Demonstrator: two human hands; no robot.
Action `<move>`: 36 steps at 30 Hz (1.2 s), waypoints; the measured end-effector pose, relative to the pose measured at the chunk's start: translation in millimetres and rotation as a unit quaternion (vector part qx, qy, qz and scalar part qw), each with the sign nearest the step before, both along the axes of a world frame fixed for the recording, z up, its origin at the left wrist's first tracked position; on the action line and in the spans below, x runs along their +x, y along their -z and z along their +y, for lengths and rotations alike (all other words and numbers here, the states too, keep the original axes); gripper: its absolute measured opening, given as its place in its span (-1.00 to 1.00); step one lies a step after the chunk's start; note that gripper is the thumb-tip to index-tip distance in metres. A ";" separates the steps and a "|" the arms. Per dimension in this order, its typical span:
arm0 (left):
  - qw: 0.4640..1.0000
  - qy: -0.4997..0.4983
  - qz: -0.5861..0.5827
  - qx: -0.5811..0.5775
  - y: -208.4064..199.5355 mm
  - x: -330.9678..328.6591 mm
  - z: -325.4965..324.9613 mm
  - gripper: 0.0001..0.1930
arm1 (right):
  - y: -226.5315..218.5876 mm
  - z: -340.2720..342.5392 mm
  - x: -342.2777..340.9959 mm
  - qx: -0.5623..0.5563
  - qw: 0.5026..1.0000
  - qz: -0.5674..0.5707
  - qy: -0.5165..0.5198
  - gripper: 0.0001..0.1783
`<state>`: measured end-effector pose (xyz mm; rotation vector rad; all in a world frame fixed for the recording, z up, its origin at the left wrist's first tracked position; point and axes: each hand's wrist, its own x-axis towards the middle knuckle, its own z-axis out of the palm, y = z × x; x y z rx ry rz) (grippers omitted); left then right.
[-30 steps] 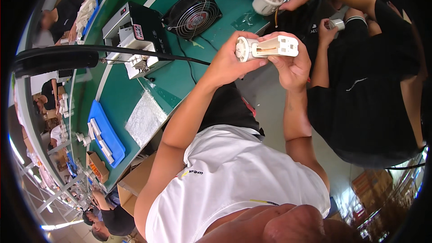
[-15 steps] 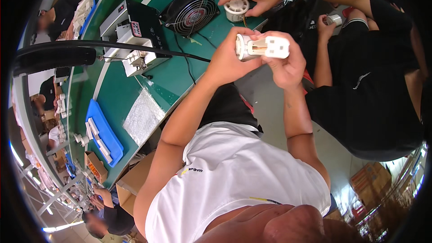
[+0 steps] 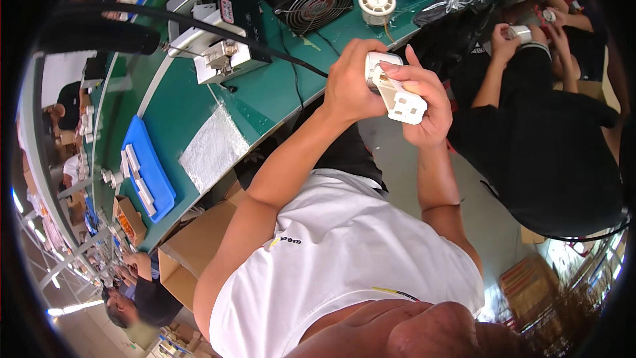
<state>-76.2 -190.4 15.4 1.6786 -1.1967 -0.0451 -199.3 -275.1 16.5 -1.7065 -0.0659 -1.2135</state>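
Over the front edge of the green bench (image 3: pixel 225 109), both hands hold a white plastic housing (image 3: pixel 407 109) with a round body and a narrow handle part whose end has square openings. My left hand (image 3: pixel 354 83) wraps round the round body. At the handle part, my right hand (image 3: pixel 427 96) has its fingers closed, with some fingertips over the joint between handle and body. Something thin and brownish shows inside the handle, too small to make out. Beyond my hands, a similar round white part (image 3: pixel 377 4) with a vented top and a thin wire stands on the bench.
A black fan (image 3: pixel 317 8) with a wire grille and a bench machine (image 3: pixel 222 26) stand behind my left arm. Left lie bubble wrap (image 3: pixel 215 148) and a blue tray (image 3: pixel 165 192) of white parts. A black cable crosses in front. A co-worker in black (image 3: pixel 550 152) sits at right.
The housing has tilted, its handle end swinging down, and my right fingers have shifted over the joint. The co-worker's hand has left the round part on the bench. The whole view has shifted.
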 end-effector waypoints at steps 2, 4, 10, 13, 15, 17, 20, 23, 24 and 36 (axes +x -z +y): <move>1.000 0.006 0.000 -0.012 0.6 0.0 1.3 -0.42 | -2.7 4.5 0.1 0.006 1.000 0.001 -0.008 -0.68; 0.999 0.043 0.009 -0.011 0.9 1.6 4.7 -0.42 | -3.3 4.6 -2.7 -0.013 1.000 0.009 -0.008 -0.66; 0.986 0.115 0.117 0.041 -25.0 -3.9 22.1 -0.34 | 1.2 -0.5 -15.5 0.018 0.999 -0.015 -0.046 -0.57; 0.987 0.125 0.098 0.029 -22.1 -3.4 21.5 -0.38 | 15.1 -7.2 -16.6 0.062 0.996 -0.023 -0.056 -0.52; 0.982 0.077 0.172 0.011 -6.7 1.7 16.2 -0.40 | 21.1 -11.1 -9.5 0.167 0.982 -0.026 -0.080 -0.51; 0.979 0.075 0.188 0.021 -4.1 2.6 11.6 -0.41 | 28.7 -23.8 -7.1 0.180 0.981 -0.005 -0.075 -0.47; 0.989 0.057 0.125 0.046 -1.0 2.4 9.0 -0.43 | 40.4 -24.0 -8.2 0.212 0.974 -0.002 -0.077 -0.46; 0.989 0.058 0.126 0.050 -0.8 -1.2 14.1 -0.45 | 44.8 -20.5 -10.9 0.234 0.968 0.020 -0.089 -0.43; 0.989 0.054 0.124 0.050 -2.0 -1.7 20.1 -0.45 | 45.4 -21.8 -12.9 0.167 0.980 0.069 -0.085 -0.38; 0.948 -0.084 0.304 0.042 -15.9 36.4 237.3 -0.46 | 11.6 -71.1 66.8 -0.061 0.962 0.197 0.177 -0.08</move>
